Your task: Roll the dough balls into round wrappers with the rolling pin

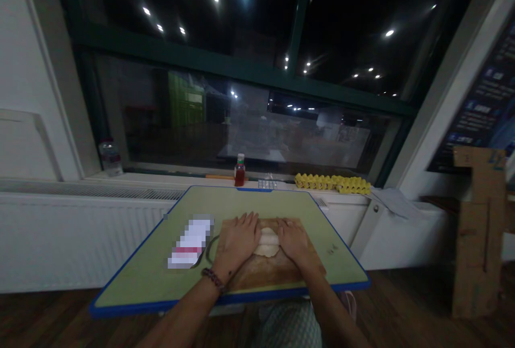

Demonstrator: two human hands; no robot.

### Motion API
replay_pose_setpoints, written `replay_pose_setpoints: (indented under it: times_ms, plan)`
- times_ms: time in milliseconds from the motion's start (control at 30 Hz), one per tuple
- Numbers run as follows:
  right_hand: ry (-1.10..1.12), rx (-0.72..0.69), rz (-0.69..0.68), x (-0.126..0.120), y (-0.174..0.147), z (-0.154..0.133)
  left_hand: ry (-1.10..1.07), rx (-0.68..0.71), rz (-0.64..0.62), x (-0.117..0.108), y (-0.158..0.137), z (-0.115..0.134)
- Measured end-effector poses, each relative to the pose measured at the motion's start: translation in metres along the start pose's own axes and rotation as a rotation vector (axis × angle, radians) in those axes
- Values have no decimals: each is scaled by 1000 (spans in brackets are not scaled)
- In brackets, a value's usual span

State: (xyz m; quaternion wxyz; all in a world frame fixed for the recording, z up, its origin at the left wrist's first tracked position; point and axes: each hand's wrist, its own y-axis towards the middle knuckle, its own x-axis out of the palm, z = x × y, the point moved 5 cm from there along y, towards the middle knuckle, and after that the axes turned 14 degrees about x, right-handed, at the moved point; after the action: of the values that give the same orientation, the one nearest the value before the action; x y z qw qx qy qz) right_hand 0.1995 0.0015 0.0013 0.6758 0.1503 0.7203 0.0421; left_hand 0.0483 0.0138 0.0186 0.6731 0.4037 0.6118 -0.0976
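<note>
A pale, soft lump of dough (266, 243) lies on a brown wooden board (269, 270), which rests on a light green surface with a blue rim (139, 278). The left hand (237, 242) presses flat on the dough's left side, fingers (248, 222) stretched forward and spread, not curled around anything. The right hand (294, 241) lies flat on the dough's right side in the same way, its fingers loose and extended. The dough shows between the two hands, its near edge bulging out just below the thumbs, while its ends are hidden under the palms. A beaded bracelet (212, 278) circles the left wrist.

Just left of the left hand on the green surface lies a blurred white and pink patch (190, 243), with a dark curved cord (209, 251) beside it. Beyond the surface, on the white window ledge (137, 179), stand a small bottle with red contents (240, 170) and a yellow egg tray (332, 183). A clear plastic bottle (110, 157) stands at the ledge's left end. A brown cardboard stand (478, 230) is at the far right.
</note>
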Motion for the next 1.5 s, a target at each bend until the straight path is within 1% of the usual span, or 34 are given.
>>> replay_pose_setpoints:
  times_ms: [133,267,367,433,533,600,667,767,833,933,1000,1067,1267,1367,1500]
  plan:
    - [54,52,52,5,-9,3,-1,50,-16,1,-7,6]
    - [101,72,90,2,-25,5,-15,78,34,-4,-21,13]
    - [119,46,127,0,-40,4,-24,94,47,-3,-36,19]
    - [138,19,152,0,-49,5,-35,108,82,-1,-44,21]
    - [139,-6,150,3,-52,6,-40,143,125,3,-49,19]
    - [95,-10,110,5,-44,6,-46,162,104,7,-41,14]
    - [38,-5,50,6,-30,6,-55,160,46,12,-27,6]
    - [-6,9,-31,5,-2,4,-45,98,-28,22,1,-11]
    - [-26,28,-85,6,14,3,-59,51,-51,31,15,-22]
    - [-33,74,-94,8,27,3,-69,15,-72,44,25,-31]
    - [-23,83,-84,9,27,3,-47,7,-85,47,24,-31]
    - [-16,71,-76,11,21,3,-28,15,-82,43,19,-26]
    - [17,26,-9,10,-4,5,-48,65,4,14,-3,-1]
    - [47,30,1,9,-12,4,-50,78,10,8,-9,5]
    - [85,70,37,4,-26,4,-33,108,29,3,-21,13]
